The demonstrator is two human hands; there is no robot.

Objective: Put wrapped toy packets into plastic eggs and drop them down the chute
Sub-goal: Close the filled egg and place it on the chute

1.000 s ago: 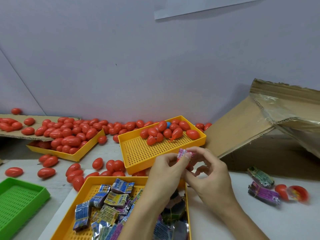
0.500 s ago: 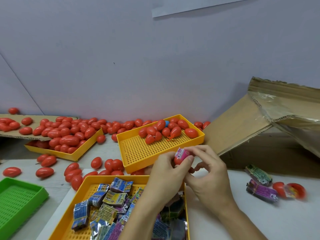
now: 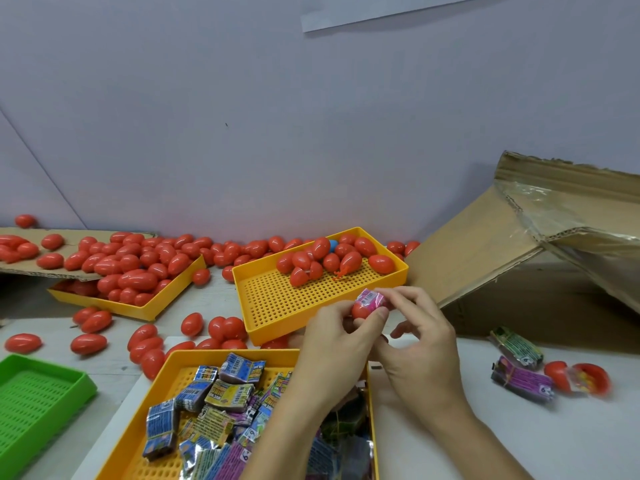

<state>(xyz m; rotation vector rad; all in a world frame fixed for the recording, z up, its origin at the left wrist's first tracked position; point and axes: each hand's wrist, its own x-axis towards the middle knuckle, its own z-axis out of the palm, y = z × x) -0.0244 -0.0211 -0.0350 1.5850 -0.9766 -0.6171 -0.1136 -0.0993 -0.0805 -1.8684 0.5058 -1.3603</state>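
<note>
The left hand (image 3: 341,336) grips a red plastic egg half (image 3: 362,310) between thumb and fingers; the right hand (image 3: 420,336) pinches a pink foil-wrapped toy packet (image 3: 372,298) with its fingertips, the packet sitting in the egg half's mouth and sticking out above it; both hands hover over the near edge of a perforated yellow plastic tray (image 3: 273,306) holding red eggs at its far end; below them lies a second yellow tray (image 3: 166,382) heaped with wrapped packets; a slanted brown cardboard chute (image 3: 485,258) stands to the right; a green perforated tray (image 3: 45,393) lies at far left.
</note>
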